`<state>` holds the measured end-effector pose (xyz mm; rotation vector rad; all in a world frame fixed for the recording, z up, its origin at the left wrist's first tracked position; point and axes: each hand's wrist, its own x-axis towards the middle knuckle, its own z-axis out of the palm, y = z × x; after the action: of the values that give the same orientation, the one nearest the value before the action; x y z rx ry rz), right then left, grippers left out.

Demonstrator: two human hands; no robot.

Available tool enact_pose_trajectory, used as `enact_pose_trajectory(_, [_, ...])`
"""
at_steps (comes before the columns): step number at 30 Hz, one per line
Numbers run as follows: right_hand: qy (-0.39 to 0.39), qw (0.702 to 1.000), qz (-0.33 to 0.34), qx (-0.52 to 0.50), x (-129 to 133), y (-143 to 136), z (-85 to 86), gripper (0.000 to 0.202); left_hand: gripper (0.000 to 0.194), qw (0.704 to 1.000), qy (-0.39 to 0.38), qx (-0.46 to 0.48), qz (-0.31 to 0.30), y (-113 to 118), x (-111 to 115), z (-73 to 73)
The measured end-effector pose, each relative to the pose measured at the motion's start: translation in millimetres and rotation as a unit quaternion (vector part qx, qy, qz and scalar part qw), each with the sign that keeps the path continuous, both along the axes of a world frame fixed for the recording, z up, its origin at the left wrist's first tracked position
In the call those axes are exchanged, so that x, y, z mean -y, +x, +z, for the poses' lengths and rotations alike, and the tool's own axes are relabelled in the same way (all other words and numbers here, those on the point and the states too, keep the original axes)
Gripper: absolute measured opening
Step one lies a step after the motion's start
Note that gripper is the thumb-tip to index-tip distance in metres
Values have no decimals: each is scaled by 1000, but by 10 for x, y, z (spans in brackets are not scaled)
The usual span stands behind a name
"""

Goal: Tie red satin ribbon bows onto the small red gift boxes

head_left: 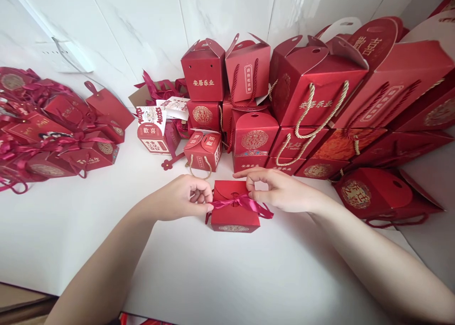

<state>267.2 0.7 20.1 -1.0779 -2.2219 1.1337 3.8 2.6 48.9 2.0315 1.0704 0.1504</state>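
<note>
A small red gift box (236,219) stands on the white table, with a gold round emblem on its near side. Across its top runs a magenta ribbon (245,202), looped in a bow near the middle. At the box's left side, my left hand (186,198) pinches the ribbon's left end between thumb and fingertips. My right hand (277,188) is at the right side, thumb and fingers closed on the bow's right part, its index finger stretched out above the box's back edge. Dark red cord shows at both sides of the box.
Stacked red gift boxes (255,137) with rope handles fill the back and right, against a tiled wall. A small box (203,149) stands just behind the hands. Ribboned boxes (88,156) are piled at the far left. The white table (199,273) extends in front.
</note>
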Motion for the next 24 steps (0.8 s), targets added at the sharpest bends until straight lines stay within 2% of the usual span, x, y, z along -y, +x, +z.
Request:
enact_pose_trajectory(5, [33,999,-20,38,4,2,9,7,16,1000,-19,-4,-7,-20,-40,-43])
enact_pose_trajectory(8, [15,999,6,33,-18,53,13,7,21,999,-22,-13,-26,-33,-64,-46])
enact_pose_trajectory(11, [-9,1000,-5,9,-24,94,44,15,32,997,-44,-48,-35,-71,-83,-22])
enact_pose_trajectory(13, [14,999,-25,-18,3,71,62,18,36,994,-74,-74,-30,-102,-90,-4])
enact_pose_trajectory(16, [97,993,-29,-55,90,-56,43,19,39,990,-103,-87,-30,-115,-86,5])
enact_pose_trajectory(20, [181,982,-23,-46,195,-251,-69,18,36,999,-17,-38,13,-56,-50,-11])
enact_pose_trajectory(22, [201,979,-28,-38,204,-295,-120,16,34,999,29,-7,37,-13,-30,-31])
enact_pose_trajectory(24, [201,979,-21,-39,188,-300,-149,6,34,997,69,14,44,33,-14,-63])
